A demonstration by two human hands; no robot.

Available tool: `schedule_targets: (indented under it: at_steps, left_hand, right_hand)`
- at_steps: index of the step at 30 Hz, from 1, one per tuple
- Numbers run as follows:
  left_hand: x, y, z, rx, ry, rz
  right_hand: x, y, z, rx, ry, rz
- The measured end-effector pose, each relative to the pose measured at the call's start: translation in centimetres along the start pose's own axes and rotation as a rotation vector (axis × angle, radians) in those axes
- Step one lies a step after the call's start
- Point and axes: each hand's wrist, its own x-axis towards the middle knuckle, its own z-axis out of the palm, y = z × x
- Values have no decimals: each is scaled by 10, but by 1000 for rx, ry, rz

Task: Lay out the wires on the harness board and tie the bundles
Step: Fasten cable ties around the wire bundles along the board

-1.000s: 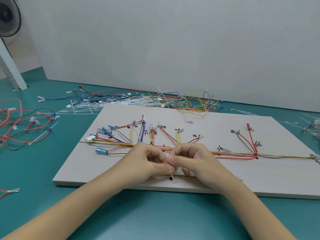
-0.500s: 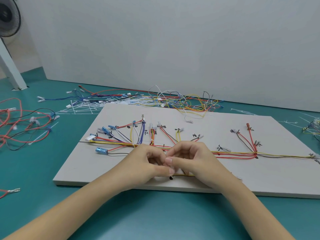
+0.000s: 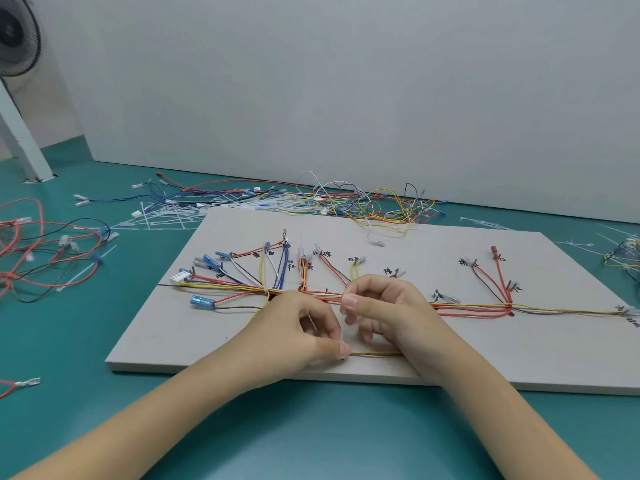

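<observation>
Harness board point(image 3: 485, 341): hands now farther apart.

Bright, even light; soft shadows; bowed edges.

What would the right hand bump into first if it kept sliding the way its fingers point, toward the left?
Probably the left hand: the right hand has its fingers aimed at it, nearly touching, above the harness board. Depth is hard to judge here.

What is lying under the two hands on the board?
Under the left hand and right hand, the wire bundle passes; a yellow wire shows between them. Any tie there is covered.
</observation>
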Motion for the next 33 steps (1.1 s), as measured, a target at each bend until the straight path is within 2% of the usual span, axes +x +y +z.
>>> schedule_targets:
  at_steps: [14,22,28,30,33]
  left_hand:
    - [2,3,2,94,-14,-47]
    - [3,3,4,139,9,-44]
    - [-2,13,-15,206,-67,-31]
    - [1,20,-33,227,-15,6]
    - [22,16,-74,370,265,20]
  right_hand:
    - [3,5,-4,211,88,-6]
    - [7,6,-6,191,69,0]
    - [11,3,-8,299,191,54]
    - [12,2,-9,327,216,64]
    - [12,1,-9,327,221,64]
